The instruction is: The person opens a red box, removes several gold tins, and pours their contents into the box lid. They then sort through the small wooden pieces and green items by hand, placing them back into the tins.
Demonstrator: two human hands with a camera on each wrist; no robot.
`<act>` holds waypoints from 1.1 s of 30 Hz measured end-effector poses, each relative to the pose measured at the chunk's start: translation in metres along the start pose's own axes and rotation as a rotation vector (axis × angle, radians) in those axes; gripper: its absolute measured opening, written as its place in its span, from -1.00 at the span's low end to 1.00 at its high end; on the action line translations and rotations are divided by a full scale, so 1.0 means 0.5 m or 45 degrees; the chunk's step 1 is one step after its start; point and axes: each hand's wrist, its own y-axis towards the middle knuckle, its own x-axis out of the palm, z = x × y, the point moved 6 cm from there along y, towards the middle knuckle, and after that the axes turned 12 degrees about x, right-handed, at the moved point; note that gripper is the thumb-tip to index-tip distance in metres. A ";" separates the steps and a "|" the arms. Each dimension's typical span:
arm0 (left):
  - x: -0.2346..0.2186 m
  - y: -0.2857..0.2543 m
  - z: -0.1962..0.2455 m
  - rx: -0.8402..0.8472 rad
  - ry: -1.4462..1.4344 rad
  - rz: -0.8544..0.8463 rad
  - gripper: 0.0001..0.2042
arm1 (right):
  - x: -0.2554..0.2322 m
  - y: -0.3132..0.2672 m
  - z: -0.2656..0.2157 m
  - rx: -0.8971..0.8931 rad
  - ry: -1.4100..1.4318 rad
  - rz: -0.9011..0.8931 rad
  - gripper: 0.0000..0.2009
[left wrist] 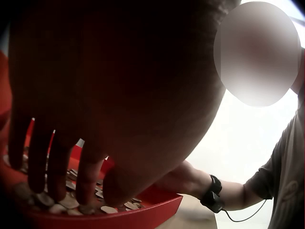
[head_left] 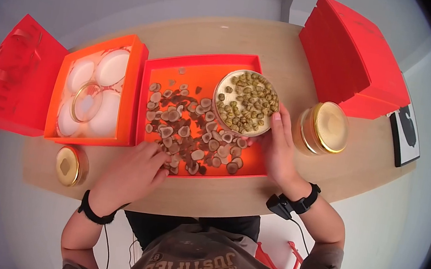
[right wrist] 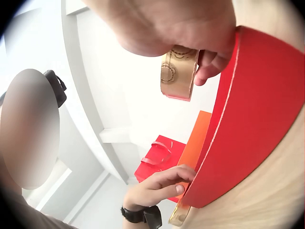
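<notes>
Inside the red tray [head_left: 202, 74], with its orange floor, many thin brown-rimmed slices [head_left: 198, 155] lie scattered. My left hand [head_left: 129, 173] reaches over the tray's near left edge, fingertips among the slices. In the left wrist view that hand [left wrist: 114, 95] has its fingers extended down at the slices [left wrist: 69, 201]. A round container [head_left: 232, 88] of small greenish-brown balls is held by my right hand [head_left: 281, 154] at its right side, above the tray's right part. The right wrist view shows the container's gold patterned wall [right wrist: 178, 76] under the right hand [right wrist: 176, 21].
Left of the tray stands an orange box [head_left: 137, 67] with white round inserts and a clear lid, beside a red bag [head_left: 22, 83]. A gold-lidded jar [head_left: 68, 166] sits front left, another [head_left: 330, 128] right of the tray. A large red box [head_left: 350, 54] stands back right.
</notes>
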 end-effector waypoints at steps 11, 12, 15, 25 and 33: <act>0.043 0.008 0.030 0.146 -0.177 0.080 -0.67 | 0.005 -0.009 -0.005 -0.049 -0.003 -0.035 -0.45; 0.046 0.010 0.033 0.148 -0.179 0.077 -0.67 | 0.003 -0.009 -0.004 -0.047 -0.002 -0.031 -0.45; 0.067 0.018 0.049 0.250 -0.345 0.016 -0.64 | 0.003 -0.005 0.002 -0.037 -0.025 -0.063 -0.49; 0.041 0.009 0.020 0.057 -0.177 0.179 -0.55 | 0.002 -0.006 -0.001 -0.047 0.004 -0.050 -0.45; 0.049 0.016 0.010 0.086 -0.018 0.221 -0.54 | 0.002 -0.005 -0.001 -0.048 0.018 -0.039 -0.47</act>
